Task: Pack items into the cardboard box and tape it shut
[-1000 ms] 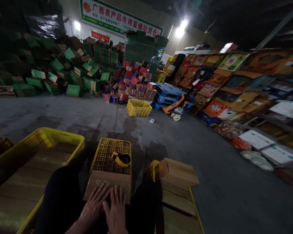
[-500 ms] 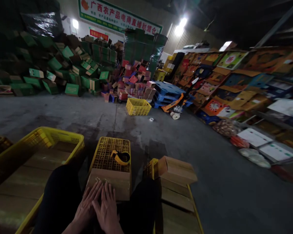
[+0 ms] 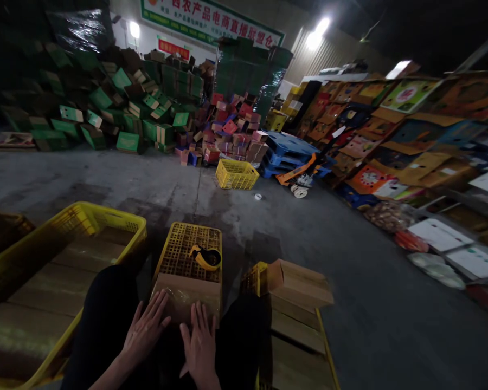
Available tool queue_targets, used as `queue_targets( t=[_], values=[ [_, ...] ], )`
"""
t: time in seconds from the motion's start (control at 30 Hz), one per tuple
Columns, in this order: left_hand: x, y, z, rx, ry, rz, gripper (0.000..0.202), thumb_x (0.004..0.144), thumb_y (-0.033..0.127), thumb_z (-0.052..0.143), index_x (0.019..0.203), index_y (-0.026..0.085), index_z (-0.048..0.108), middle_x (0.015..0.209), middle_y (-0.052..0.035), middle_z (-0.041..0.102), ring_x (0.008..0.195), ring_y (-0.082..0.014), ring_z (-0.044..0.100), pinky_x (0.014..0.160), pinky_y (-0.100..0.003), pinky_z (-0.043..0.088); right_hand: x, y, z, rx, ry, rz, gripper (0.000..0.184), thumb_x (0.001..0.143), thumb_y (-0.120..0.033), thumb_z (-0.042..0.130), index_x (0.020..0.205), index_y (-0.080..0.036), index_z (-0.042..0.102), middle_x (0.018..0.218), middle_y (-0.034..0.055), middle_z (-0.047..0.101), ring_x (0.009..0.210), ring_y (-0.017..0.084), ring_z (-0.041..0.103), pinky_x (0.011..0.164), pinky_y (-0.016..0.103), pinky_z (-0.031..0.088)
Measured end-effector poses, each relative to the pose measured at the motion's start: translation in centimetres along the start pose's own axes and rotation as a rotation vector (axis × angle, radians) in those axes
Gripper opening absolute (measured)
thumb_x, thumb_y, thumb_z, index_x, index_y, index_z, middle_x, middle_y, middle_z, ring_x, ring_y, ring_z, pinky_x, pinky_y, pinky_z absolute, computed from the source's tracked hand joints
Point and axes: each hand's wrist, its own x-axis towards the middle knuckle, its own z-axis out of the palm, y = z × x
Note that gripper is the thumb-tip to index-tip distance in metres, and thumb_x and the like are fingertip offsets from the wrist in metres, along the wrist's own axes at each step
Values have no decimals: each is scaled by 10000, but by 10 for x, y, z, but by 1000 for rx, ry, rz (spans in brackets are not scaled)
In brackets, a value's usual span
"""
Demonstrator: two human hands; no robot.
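Observation:
A taped cardboard box rests on the near end of an overturned yellow crate, between my knees. My left hand lies on the box's near left corner, fingers stretched out. On its near right side, my right hand touches the cardboard with fingers extended and thumb apart. Neither hand grips anything. A yellow tape dispenser lies on the crate just beyond the box.
On the left a yellow crate holds several cardboard boxes. At right, an open carton tops more boxes in another crate. Farther off are a yellow basket, an orange pallet jack, blue pallets and piled green boxes.
My hands have moved apart, from side by side at the middle of the box toward its left and right sides. The camera view has shifted slightly.

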Motion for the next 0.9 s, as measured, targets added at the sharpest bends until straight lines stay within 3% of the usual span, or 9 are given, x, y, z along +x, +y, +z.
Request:
queue_targets(
  t=[0.17, 0.33, 0.5, 0.63, 0.77, 0.9],
  values=[
    [-1, -2, -1, -32, 42, -44, 642, 1053, 363, 381, 1637, 277, 131, 1618, -103, 373, 1466, -274, 407, 1147, -552, 367, -10, 36, -5, -95, -9, 71, 636, 1042, -579, 327, 1553, -213, 419, 1570, 113, 439, 1454, 316, 421, 1162, 573, 374],
    [0, -14, 8, -178, 80, -126, 737, 1049, 416, 406, 1643, 242, 5, 1667, -138, 259, 1509, -291, 322, 1124, -497, 440, -17, 60, 5, -80, 52, 105, 659, 1042, -596, 294, 1537, -190, 448, 1583, 140, 417, 1456, 318, 418, 1135, 525, 424],
    [5, -17, 14, -346, 12, -238, 738, 1046, 433, 392, 1642, 233, 6, 1689, -154, 177, 1494, -276, 351, 1109, -416, 474, -9, 61, 18, 4, 78, 32, 633, 1068, -526, 202, 1398, -176, 613, 1507, 161, 524, 1426, 320, 461, 1142, 500, 412],
    [13, -15, 8, -343, 3, -231, 710, 1045, 433, 360, 1627, 125, 97, 1656, -232, 230, 1503, -321, 324, 1136, -467, 432, 6, 55, 13, 7, 91, 91, 691, 1060, -553, 209, 1455, -92, 537, 1481, 202, 539, 1404, 308, 484, 1128, 468, 428],
    [20, -17, 2, -285, -2, -192, 665, 1036, 430, 379, 1605, 137, 196, 1639, -228, 280, 1477, -339, 376, 1109, -489, 443, 12, 53, 6, -58, 54, 22, 673, 1067, -500, 191, 1460, -69, 527, 1477, 216, 537, 1420, 306, 456, 1136, 483, 405],
    [22, -18, 3, -233, -3, -187, 707, 1038, 442, 383, 1617, 122, 135, 1635, -260, 264, 1438, -340, 438, 1082, -482, 462, 20, 55, 5, -100, 50, 66, 725, 1062, -523, 149, 1492, -40, 476, 1501, 229, 506, 1430, 297, 436, 1136, 467, 396]
  ],
)
